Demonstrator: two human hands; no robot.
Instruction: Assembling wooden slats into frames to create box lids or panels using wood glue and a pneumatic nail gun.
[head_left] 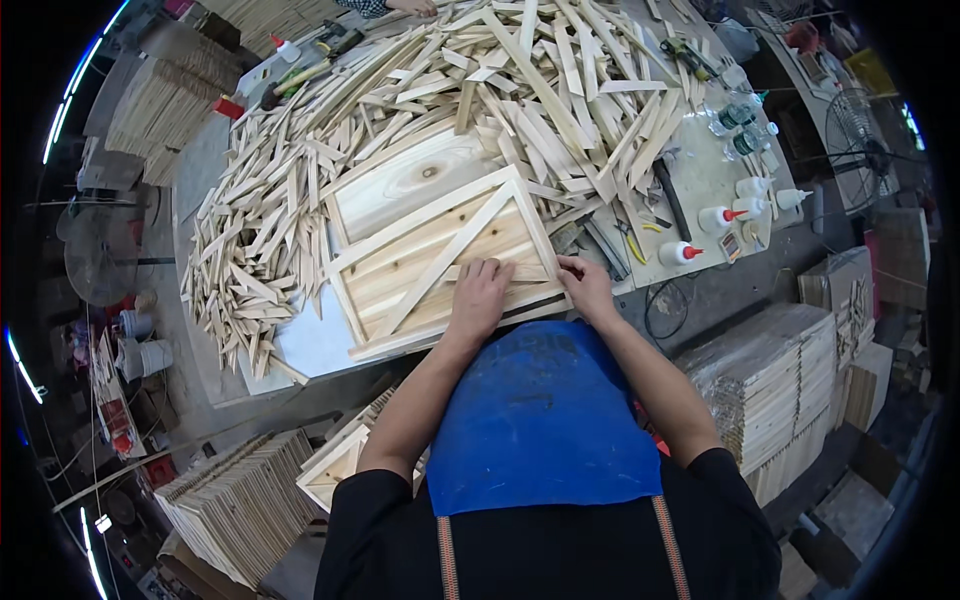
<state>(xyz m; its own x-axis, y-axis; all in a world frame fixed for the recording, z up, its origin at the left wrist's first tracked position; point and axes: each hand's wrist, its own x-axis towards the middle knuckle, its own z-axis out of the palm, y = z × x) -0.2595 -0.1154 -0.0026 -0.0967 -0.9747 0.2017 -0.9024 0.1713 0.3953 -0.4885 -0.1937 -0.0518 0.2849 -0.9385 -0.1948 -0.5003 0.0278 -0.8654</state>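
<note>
A wooden panel (400, 283) with a raised border of pale strips and a long diagonal brace lies at the table's near edge. My left hand (482, 292) rests over its lower part, fingers curled down on a thin wooden strip (527, 273) that runs toward the right border. Beside that border my right hand (590, 288) is closed, its thumb and fingers pinched together by the strip's right end. What those fingertips hold is too small to make out. Another bare board (410, 185) with a dark knot lies just behind the panel.
Loose wood strips (255, 250) are heaped left and behind. To the right lie yellow-handled pliers (632, 243), a hammer (665, 195) and glue bottles with red tips (680, 254). Stacked panels (770, 370) stand at lower right, more (245, 500) at lower left. Another person's hand (412, 7) shows at the far edge.
</note>
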